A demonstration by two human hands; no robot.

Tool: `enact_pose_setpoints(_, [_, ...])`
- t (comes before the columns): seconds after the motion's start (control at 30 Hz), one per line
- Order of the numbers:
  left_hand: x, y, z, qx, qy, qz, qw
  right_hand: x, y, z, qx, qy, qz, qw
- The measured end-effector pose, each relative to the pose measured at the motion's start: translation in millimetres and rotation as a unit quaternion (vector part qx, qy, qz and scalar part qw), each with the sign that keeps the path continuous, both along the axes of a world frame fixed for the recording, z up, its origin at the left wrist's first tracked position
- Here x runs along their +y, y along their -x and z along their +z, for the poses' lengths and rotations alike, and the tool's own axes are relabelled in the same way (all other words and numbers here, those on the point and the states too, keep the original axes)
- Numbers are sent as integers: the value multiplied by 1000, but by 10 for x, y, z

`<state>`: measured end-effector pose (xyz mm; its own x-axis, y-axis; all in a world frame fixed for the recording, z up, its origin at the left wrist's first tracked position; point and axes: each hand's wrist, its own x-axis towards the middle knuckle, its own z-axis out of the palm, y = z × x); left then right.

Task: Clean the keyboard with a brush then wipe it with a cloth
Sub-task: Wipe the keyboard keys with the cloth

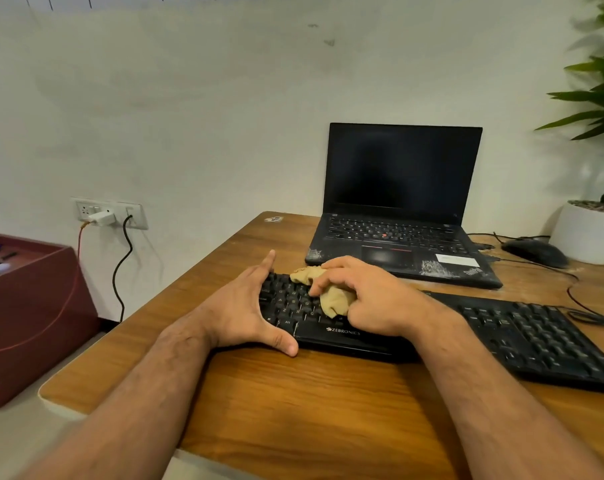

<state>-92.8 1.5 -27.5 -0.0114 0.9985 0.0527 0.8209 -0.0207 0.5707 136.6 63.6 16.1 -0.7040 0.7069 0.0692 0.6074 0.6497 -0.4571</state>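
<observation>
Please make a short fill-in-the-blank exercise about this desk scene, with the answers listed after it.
1. The right hand presses a tan ____ onto the keyboard.
2. The left hand steadies the keyboard's ____ end.
3. Behind the keyboard stands an open laptop whose screen is ____.
4. The potted plant stands on the table's ____ side.

Answers: cloth; left; dark; right

Right hand (pixel 370 299) pressing cloth (pixel 333 299) on keyboard (pixel 536 337), left hand (pixel 245 306) bracing

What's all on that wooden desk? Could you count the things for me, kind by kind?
Keyboard: 1
Laptop: 1
Mouse: 1
Cloth: 1
Potted plant: 1
Total: 5
The left hand steadies the keyboard; the right hand holds the cloth.
</observation>
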Motion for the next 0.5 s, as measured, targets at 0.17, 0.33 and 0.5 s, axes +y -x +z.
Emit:
enact_pose_setpoints(0.17, [8, 0, 5, 2, 6, 1, 1000, 52, -69, 115, 34, -80, -48, 995])
enact_pose_setpoints(0.33, [14, 7, -3, 6, 5, -1, 1000, 58, 31, 81, 48, -167, -126, 977])
enact_pose_setpoints(0.5, [7, 6, 1, 9, -1, -11, 1000, -8, 138, -23, 60, -142, -51, 987])
